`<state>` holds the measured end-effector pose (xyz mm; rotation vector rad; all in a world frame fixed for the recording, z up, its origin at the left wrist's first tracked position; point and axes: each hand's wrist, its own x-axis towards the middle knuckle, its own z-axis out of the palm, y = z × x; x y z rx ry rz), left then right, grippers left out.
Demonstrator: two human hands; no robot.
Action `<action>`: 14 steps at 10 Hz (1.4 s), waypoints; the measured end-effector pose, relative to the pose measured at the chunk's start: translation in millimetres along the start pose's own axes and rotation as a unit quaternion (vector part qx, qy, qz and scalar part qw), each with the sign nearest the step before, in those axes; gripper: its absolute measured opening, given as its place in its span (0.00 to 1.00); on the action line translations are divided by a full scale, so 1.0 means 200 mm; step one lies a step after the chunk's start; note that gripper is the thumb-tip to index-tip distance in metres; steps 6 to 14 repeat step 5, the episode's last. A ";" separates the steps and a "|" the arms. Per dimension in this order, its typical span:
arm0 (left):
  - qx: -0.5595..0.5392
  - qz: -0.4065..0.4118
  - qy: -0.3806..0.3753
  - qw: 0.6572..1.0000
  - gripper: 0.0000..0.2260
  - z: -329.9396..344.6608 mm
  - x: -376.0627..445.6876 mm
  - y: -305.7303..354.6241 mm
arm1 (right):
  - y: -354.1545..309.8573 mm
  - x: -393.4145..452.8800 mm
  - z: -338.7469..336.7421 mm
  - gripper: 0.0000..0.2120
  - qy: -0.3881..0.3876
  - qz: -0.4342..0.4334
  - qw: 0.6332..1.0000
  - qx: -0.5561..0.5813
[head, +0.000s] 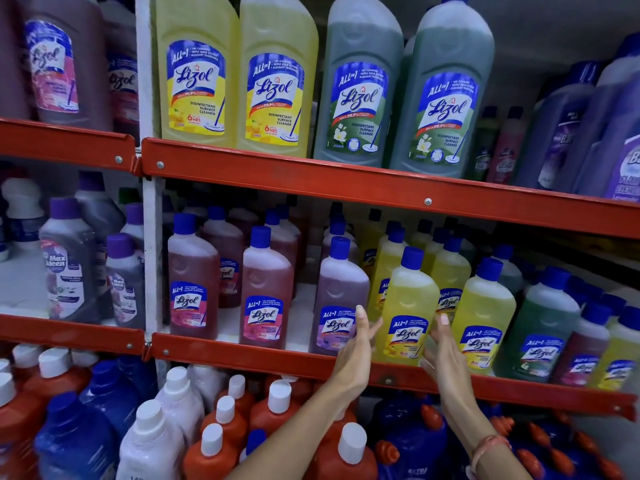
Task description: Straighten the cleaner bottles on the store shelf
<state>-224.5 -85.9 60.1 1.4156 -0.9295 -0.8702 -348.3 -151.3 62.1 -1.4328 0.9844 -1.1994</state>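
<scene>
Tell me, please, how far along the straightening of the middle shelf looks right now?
Done: the pink bottles at the shelf's left stand upright, labels forward. In hand: the left hand and right hand flank a tilted yellow bottle. Left: the crowded green bottle and its neighbours further right.

I see red shelf rails (346, 183) and a white upright post (152, 258). The bottle between my hands (407, 306) is yellow with a blue cap and a blue, white and yellow label. Beside it stand a purple bottle (341, 292), pink ones (265, 289) and a green one (540, 327), all blue-capped.
</scene>
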 end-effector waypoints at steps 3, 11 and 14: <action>0.007 -0.003 0.001 1.000 0.35 0.00 -0.02 0.02 | -0.01 0.01 -0.02 0.35 -0.010 -0.001 1.000 0.000; 0.032 0.065 -0.010 0.997 0.38 -0.06 -0.03 0.01 | -0.05 0.03 -0.05 0.41 0.022 -0.033 0.996 -0.085; 0.032 0.065 -0.010 0.997 0.38 -0.06 -0.03 0.01 | -0.05 0.03 -0.05 0.41 0.022 -0.033 0.996 -0.085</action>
